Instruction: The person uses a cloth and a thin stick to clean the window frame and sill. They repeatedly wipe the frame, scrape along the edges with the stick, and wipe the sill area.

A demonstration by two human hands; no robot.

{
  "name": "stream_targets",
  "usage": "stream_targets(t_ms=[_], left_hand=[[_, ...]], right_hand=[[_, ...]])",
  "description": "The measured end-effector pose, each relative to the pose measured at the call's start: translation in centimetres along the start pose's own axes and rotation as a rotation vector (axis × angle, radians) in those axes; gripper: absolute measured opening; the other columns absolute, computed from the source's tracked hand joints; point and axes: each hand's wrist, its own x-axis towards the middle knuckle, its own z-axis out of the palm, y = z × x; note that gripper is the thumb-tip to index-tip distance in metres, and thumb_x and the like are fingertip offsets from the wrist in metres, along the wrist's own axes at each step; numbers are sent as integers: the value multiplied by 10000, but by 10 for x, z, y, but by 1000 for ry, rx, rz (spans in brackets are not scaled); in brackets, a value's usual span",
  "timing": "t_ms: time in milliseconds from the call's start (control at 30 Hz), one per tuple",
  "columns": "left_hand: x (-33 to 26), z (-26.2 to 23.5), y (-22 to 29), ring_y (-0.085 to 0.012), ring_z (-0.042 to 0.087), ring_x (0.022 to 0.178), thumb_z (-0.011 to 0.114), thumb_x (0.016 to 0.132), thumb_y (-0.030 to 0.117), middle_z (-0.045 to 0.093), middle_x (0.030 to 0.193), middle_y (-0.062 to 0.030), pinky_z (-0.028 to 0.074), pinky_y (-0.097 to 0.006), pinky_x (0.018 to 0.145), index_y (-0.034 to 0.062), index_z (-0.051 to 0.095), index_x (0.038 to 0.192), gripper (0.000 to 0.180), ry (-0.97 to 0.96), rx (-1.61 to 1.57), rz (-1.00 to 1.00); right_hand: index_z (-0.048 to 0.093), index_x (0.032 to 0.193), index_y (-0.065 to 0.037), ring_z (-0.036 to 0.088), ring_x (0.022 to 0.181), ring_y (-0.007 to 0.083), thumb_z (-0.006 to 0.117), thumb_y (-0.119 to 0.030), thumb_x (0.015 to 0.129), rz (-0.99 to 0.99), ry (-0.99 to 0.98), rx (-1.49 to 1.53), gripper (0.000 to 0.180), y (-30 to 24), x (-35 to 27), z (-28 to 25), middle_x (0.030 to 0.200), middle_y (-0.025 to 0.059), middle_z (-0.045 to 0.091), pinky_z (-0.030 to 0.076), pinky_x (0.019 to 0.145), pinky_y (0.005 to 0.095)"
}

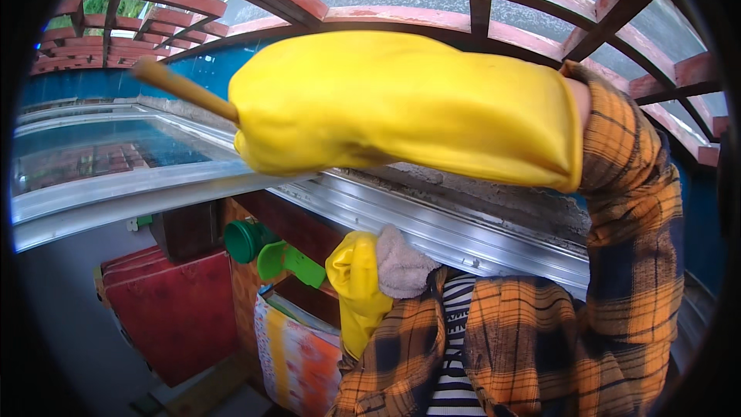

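Note:
My right hand [301,104], in a long yellow rubber glove, stretches across the upper middle, out past the window frame. It is closed around a thin brown stick [185,93], whose blurred far end points to the left. The other end of the stick is hidden inside the glove. Lower down, close to my body, my left hand [356,274] wears a matching yellow glove. A grey fluffy cloth [404,262] is bunched against its fingers, and the hand appears to grip it. At the left stands a sliding window pane [85,156] in an aluminium frame.
An aluminium window track [455,228] runs below my right arm, beside a rough concrete ledge [494,205]. Reddish bars [424,19] form a grille outside. Indoors are a dark green bucket [241,241], a bright green plastic piece [297,264] and a red padded item [170,309].

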Motion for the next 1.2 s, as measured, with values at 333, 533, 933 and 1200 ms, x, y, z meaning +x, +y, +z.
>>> stream_targets(t_ms=[333,533,933,1200], left_hand=[[-7,9,10,-107,571,746,515,1172,270,676,819,-44,466,-317,665,7,657,890,412,103,104,22],[-6,8,9,-108,560,739,534,1157,247,657,812,-42,456,-317,658,7,650,880,385,62,63,10],[-4,12,6,-111,537,726,574,1127,202,619,798,-38,437,-317,645,8,636,860,336,0,5,-8],[3,13,11,-113,522,717,600,1107,172,594,789,-36,424,-317,636,9,627,846,309,-56,-32,2]], right_hand=[[725,1276,-61,752,929,378,586,-342,1116,-6,-18,-18,352,0,-3,-1,1032,202,772,604,849,469],[738,1243,-56,751,910,376,588,-346,1116,-2,-6,-14,349,-5,-12,-4,1009,198,770,604,832,468],[763,1177,-48,748,871,370,593,-352,1115,6,-33,-69,354,-1,9,6,964,190,768,604,800,466],[780,1133,-43,747,846,366,596,-357,1115,4,-20,-59,364,-8,-7,3,934,184,766,603,778,465]])
